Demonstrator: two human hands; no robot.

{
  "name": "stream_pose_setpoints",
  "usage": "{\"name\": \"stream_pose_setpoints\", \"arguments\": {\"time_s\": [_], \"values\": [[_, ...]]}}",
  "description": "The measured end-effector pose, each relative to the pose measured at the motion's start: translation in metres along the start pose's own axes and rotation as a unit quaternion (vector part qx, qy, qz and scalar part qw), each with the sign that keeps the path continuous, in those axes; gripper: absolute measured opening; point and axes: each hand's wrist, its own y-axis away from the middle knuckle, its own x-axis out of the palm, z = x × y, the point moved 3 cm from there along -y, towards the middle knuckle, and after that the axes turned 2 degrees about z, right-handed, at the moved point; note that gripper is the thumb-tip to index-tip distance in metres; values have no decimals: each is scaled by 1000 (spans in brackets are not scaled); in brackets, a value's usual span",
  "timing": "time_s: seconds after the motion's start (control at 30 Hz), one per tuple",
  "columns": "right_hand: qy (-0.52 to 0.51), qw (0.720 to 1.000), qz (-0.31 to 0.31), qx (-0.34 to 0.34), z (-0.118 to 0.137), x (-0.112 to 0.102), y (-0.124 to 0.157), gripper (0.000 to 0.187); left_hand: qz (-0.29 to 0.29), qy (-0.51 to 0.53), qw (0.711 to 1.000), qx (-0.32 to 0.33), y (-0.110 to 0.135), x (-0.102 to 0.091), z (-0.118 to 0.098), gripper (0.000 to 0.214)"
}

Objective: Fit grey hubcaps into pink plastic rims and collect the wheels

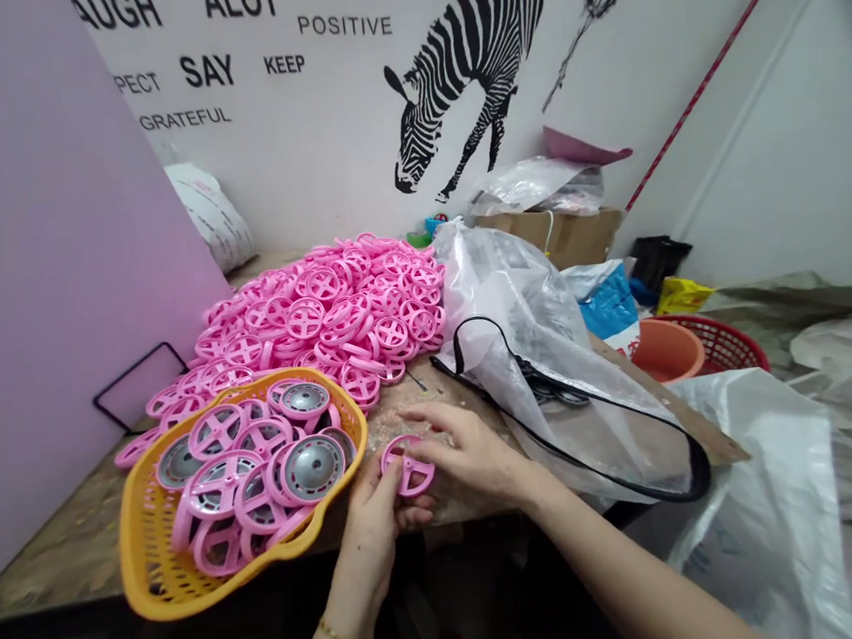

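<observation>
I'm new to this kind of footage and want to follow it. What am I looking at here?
There is no machine here: these are a person's bare hands, and this single picture comes from a camera worn on their head, looking forward and down. The left hand holds a pink wheel; the right hand's fingers reach over it, though whether they grip is unclear. On the worktop, a yellow basket holds more pink wheels, some with grey discs. Behind it is a large pile of pink wheels, with a clear plastic bag to the right.
</observation>
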Motion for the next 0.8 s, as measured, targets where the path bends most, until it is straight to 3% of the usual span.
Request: {"name": "stream_pose_setpoints", "arguments": {"time_s": [0.07,0.17,0.3,0.4,0.6,0.8], "values": [[-4,998,-61,34,-13,-1,-21,27,-15,2,1000,0,-3,-3,2,47],[78,989,-116,43,-27,3,-56,23,-5,-12,1000,-3,-6,-3,4,43],[237,966,-82,60,-34,20,-97,30,3,-26,1000,1,-7,-3,7,42],[293,951,-54,78,-37,32,-114,28,8,-30,1000,6,-7,-5,8,41],[315,944,-44,87,-40,34,-110,24,16,-34,999,6,-6,-4,8,40],[309,948,-47,60,-15,6,-61,20,23,-43,999,-2,-9,-5,7,30]]}}
